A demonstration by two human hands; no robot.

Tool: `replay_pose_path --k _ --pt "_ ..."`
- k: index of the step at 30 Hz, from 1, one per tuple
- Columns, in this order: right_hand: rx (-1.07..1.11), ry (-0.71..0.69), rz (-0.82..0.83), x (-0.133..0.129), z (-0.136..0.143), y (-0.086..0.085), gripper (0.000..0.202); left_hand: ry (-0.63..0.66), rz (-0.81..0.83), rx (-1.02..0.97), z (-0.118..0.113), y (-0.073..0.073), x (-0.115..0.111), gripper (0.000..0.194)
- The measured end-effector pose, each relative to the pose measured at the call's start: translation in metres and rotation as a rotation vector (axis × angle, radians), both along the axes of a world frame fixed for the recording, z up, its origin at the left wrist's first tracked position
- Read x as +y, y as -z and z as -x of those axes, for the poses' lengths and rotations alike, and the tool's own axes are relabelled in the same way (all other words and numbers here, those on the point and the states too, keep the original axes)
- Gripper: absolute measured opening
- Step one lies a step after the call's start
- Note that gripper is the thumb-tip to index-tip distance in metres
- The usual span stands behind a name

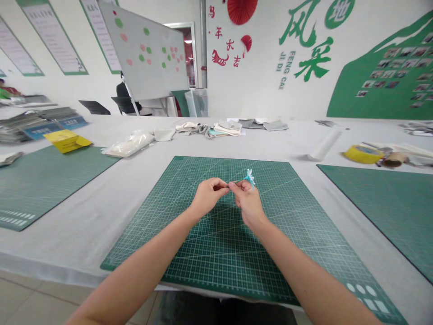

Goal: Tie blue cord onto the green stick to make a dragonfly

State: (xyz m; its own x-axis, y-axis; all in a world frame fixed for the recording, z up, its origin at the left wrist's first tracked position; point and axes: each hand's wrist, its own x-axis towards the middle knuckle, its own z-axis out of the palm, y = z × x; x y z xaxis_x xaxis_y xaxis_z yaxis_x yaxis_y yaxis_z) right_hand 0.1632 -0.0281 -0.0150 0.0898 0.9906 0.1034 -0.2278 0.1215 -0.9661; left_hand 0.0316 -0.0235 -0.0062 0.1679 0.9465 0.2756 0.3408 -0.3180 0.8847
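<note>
Here, above the green cutting mat (230, 253), a blue-and-white flower-like piece (250, 177) sits at the right hand (248, 201), thumb and fingers closed on its thin stem (240, 181); the left hand (207, 197) pinches the stem's tail end. It looks like stem work, and the next move seems to want a light, steady pinch. On the wall (260, 99), small lettering (287, 65) reads "FENG CAI" and "JI DI"; red characters (230, 44) include 年大吉.

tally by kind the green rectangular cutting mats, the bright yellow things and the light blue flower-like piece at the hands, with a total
Green rectangular cutting mats: 3
Folded bright yellow card-like piece: 1
Round bright yellow tape-like roll: 1
Light blue and white flower-like piece on a thin stem: 1
Total: 6
</note>
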Motion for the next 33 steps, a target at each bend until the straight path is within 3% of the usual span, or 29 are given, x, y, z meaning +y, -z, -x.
replay_pose_path --k 4,11,17,23,33 --pt "0.040 -0.014 0.053 0.003 -0.010 -0.006 0.031 0.163 0.261 -0.105 0.003 -0.005 0.001 0.017" --pt "-0.019 -0.050 0.025 0.007 -0.013 -0.005 0.028 0.145 0.417 -0.293 0.005 -0.010 0.000 0.016" --pt "-0.251 -0.045 -0.088 0.007 -0.011 0.003 0.020 0.139 0.470 -0.379 0.006 -0.012 0.001 0.014" --pt "-0.524 0.012 -0.198 0.004 -0.016 -0.004 0.019 0.065 0.374 -0.277 0.006 -0.012 0.000 0.016" --pt "-0.667 0.031 -0.201 -0.003 -0.013 -0.003 0.024 -0.088 0.016 0.044 0.013 0.002 0.008 0.019"
